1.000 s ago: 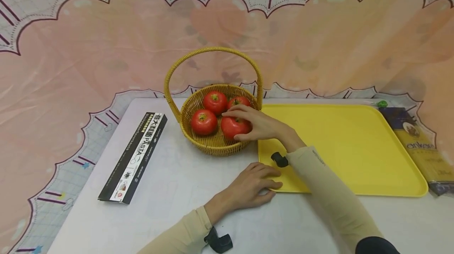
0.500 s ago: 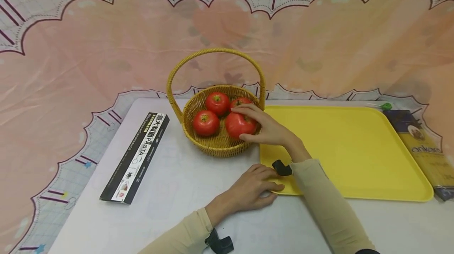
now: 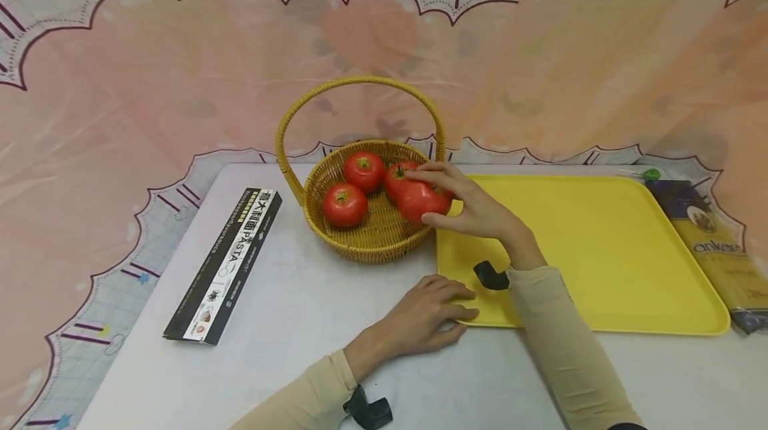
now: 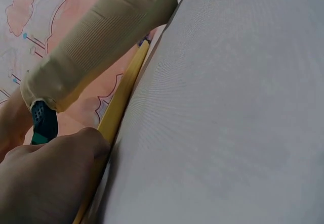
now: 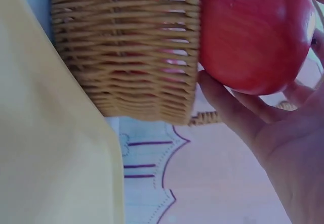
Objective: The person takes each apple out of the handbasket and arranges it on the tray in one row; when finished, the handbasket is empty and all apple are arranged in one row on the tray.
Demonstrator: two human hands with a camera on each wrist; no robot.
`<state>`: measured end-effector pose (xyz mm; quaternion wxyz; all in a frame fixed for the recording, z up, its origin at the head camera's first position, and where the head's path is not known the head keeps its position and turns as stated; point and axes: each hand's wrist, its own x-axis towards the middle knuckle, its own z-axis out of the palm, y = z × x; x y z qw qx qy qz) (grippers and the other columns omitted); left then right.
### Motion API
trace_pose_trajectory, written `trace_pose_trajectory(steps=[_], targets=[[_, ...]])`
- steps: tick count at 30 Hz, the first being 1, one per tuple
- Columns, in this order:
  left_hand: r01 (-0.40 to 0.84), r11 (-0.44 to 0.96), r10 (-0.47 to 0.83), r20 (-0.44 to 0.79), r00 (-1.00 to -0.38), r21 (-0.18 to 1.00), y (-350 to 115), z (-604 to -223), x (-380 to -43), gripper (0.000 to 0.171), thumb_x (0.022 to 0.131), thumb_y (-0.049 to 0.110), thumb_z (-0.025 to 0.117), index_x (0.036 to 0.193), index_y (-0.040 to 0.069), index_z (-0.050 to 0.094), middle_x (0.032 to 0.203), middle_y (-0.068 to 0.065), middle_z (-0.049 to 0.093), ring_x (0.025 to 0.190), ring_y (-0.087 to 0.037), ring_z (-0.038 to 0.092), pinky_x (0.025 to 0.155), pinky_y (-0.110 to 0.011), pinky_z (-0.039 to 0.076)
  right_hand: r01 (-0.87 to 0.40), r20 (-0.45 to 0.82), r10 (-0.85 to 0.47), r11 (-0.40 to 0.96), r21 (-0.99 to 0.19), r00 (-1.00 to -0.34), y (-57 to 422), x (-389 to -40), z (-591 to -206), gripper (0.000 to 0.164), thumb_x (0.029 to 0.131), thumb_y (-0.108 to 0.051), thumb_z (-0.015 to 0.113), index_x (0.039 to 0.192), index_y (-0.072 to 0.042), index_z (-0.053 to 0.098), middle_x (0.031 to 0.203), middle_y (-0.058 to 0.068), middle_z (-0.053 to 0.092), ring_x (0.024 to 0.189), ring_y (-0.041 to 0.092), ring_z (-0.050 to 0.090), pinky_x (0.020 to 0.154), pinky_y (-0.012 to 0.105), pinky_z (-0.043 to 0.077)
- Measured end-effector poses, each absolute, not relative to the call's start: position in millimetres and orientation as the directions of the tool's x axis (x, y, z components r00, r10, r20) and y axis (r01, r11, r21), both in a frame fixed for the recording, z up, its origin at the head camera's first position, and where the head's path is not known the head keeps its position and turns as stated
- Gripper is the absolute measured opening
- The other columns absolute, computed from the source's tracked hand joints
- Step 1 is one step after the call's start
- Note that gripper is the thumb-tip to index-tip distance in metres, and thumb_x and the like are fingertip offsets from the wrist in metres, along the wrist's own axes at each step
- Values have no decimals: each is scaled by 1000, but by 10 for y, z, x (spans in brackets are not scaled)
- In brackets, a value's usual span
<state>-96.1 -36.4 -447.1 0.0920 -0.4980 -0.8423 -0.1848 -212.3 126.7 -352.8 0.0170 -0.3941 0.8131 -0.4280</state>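
Note:
My right hand (image 3: 474,207) grips a red tomato (image 3: 423,202) between thumb and fingers, at the right rim of the wicker basket (image 3: 366,251). The right wrist view shows that held tomato (image 5: 255,37) level with the top of the woven wall (image 5: 126,52), fingers curved round its side. Inside the basket lie a tomato (image 3: 345,205) at the left, another tomato (image 3: 363,172) at the back and a third tomato (image 3: 396,180) partly hidden behind the held one. My left hand (image 3: 423,317) rests on the near left corner of the yellow tray (image 3: 600,250), fingers extended over its edge.
A black and white pasta box (image 3: 225,267) lies on the white table (image 3: 288,363) left of the basket. Beyond the tray's right edge is a yellow and blue packet (image 3: 714,250). The basket's tall handle (image 3: 360,80) arches up, with a patterned cloth (image 3: 240,83) behind the table.
The right hand has lifted the front right tomato from the basket's floor and drawn it right, up to the rim. The left hand has stayed at the tray's corner.

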Motion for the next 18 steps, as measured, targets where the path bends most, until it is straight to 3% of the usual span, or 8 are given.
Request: trace_pose_trajectory(steps=[9,15,18], targets=[[876,426,805,347,-481,227,-371,-4489,-970,27,92,31,56,116,27,68,127,5,60,122,-12,51,107,-33,36,-631,312,-618,402,-663,-721,1409,-2107,-3481,58,82,-33,73,134,-37,48,140,-4,36,127,20,42,99,49,46],[878,423,806,349,-477,223,-366,-4498,-958,27,93,31,56,117,27,68,127,5,59,122,-12,50,108,-33,36,-612,303,-599,416,-673,-741,1462,-2106,-3461,58,82,-30,73,134,-36,49,141,-7,37,129,18,40,101,49,45],[873,428,802,348,-486,233,-364,-4503,-942,27,92,31,57,116,27,68,127,5,59,122,-12,50,108,-33,36,-602,298,-594,414,-683,-747,1467,-2067,-3404,59,82,-23,73,135,-29,49,142,-3,37,130,20,38,102,51,43]])
